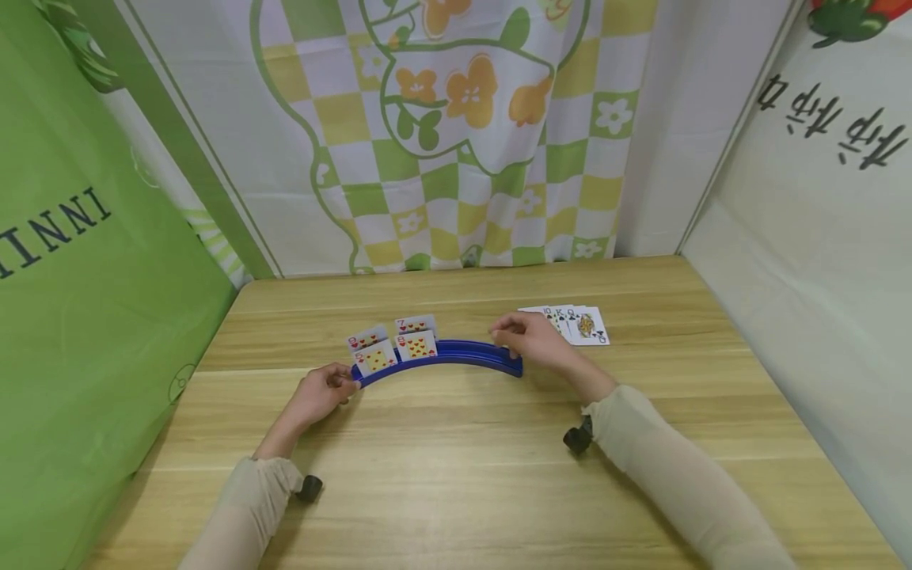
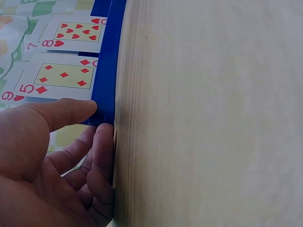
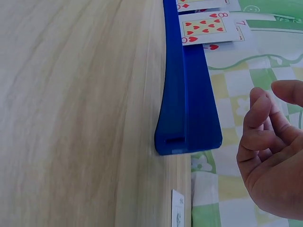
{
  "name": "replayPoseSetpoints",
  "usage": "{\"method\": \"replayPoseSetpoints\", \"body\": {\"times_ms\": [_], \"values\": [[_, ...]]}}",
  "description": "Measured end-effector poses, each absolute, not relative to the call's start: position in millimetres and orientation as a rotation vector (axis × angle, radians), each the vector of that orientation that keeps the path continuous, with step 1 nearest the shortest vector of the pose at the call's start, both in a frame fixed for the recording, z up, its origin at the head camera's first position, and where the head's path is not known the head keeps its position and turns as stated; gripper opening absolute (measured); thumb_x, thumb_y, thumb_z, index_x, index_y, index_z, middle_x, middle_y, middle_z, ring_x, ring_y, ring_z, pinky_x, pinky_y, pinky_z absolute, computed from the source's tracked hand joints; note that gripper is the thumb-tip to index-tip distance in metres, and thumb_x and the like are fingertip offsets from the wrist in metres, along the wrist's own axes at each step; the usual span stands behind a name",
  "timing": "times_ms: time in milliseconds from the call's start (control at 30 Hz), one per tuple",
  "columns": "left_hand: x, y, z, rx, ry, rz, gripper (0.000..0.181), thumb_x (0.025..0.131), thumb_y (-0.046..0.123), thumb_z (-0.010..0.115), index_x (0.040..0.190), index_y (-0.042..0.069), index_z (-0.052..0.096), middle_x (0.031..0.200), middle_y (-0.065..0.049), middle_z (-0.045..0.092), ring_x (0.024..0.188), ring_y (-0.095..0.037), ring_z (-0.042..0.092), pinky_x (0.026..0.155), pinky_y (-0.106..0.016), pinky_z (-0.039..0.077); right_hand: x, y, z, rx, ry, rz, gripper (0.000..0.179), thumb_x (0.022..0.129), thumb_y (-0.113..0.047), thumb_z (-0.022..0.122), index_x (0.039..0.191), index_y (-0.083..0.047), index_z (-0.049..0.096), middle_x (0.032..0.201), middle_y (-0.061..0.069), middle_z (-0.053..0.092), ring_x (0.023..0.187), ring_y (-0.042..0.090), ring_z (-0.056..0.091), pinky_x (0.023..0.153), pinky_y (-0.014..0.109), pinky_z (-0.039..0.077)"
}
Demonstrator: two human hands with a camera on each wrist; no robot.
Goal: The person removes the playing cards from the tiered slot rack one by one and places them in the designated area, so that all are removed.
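Note:
A curved blue playing-card holder [image 1: 470, 351] stands on the table, with playing cards upright in its left half. The five of diamonds [image 2: 64, 75] and eight of hearts [image 2: 75, 32] stand in front; a nine [image 1: 366, 339] and a seven [image 1: 416, 324] show behind them. My left hand [image 1: 324, 393] pinches the holder's left end, thumb on top and fingertips at its lower edge. Near the right end hovers my right hand [image 1: 530, 339], holding nothing, its fingers loosely bent and the thumb apart from them. In the right wrist view this hand [image 3: 272, 146] is beside the holder's end.
Several face-up playing cards [image 1: 587, 324] lie fanned on the wooden table [image 1: 456, 475] behind my right hand, which partly covers them. A checkered curtain [image 1: 456, 198] hangs at the table's back edge, with a green cloth [image 1: 93, 356] on the left and a white one [image 1: 805, 277] on the right.

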State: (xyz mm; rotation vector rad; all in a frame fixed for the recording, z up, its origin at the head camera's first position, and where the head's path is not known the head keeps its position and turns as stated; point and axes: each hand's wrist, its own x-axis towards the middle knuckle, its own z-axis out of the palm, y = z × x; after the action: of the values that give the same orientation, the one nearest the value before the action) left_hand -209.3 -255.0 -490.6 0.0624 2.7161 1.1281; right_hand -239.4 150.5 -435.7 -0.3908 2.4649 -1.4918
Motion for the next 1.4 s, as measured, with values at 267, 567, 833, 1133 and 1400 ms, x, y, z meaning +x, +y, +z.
{"method": "replayPoseSetpoints", "body": {"times_ms": [267, 567, 833, 1133, 1400], "values": [[-210.0, -255.9, -491.9, 0.073, 2.722, 1.117, 0.038, 0.093, 0.022, 0.068, 0.123, -0.001, 0.061, 0.101, -0.013, 0.070, 0.081, -0.016, 0.064, 0.073, -0.028, 0.049, -238.5, 140.4, -433.7, -0.401, 2.462, -1.499, 0.026, 0.097, -0.023, 0.062, 0.115, -0.005, 0.068, 0.097, 0.011, 0.071, 0.084, 0.043, 0.063, 0.066, 0.034, 0.052], [-209.5, -256.7, -494.1, 0.065, 2.723, 1.125, 0.036, 0.093, 0.022, 0.068, 0.121, -0.001, 0.062, 0.100, -0.014, 0.071, 0.077, -0.015, 0.064, 0.071, -0.028, 0.049, -238.8, 129.0, -434.6, -0.417, 2.478, -1.479, 0.023, 0.097, -0.023, 0.063, 0.113, -0.009, 0.069, 0.095, 0.009, 0.070, 0.079, 0.037, 0.064, 0.064, 0.032, 0.051], [-209.6, -256.7, -493.9, 0.072, 2.718, 1.135, 0.039, 0.093, 0.022, 0.068, 0.123, -0.002, 0.061, 0.101, -0.014, 0.070, 0.081, -0.017, 0.064, 0.074, -0.029, 0.050, -240.1, 120.7, -436.2, -0.438, 2.464, -1.499, 0.023, 0.096, -0.023, 0.063, 0.114, -0.009, 0.069, 0.095, 0.007, 0.069, 0.076, 0.030, 0.064, 0.066, 0.032, 0.051], [-209.8, -256.8, -493.2, 0.078, 2.725, 1.121, 0.040, 0.093, 0.023, 0.068, 0.125, -0.001, 0.061, 0.101, -0.013, 0.070, 0.085, -0.018, 0.064, 0.075, -0.028, 0.050, -239.6, 108.7, -436.4, -0.467, 2.489, -1.503, 0.024, 0.095, -0.021, 0.065, 0.113, -0.006, 0.069, 0.093, 0.007, 0.069, 0.072, 0.028, 0.064, 0.064, 0.031, 0.051], [-209.8, -257.3, -492.9, 0.083, 2.730, 1.129, 0.040, 0.094, 0.023, 0.068, 0.125, -0.002, 0.061, 0.101, -0.013, 0.070, 0.084, -0.017, 0.064, 0.074, -0.029, 0.049, -241.9, 100.5, -437.8, -0.461, 2.492, -1.509, 0.023, 0.095, -0.022, 0.065, 0.113, -0.008, 0.069, 0.093, 0.006, 0.069, 0.068, 0.019, 0.061, 0.063, 0.031, 0.051]]}}
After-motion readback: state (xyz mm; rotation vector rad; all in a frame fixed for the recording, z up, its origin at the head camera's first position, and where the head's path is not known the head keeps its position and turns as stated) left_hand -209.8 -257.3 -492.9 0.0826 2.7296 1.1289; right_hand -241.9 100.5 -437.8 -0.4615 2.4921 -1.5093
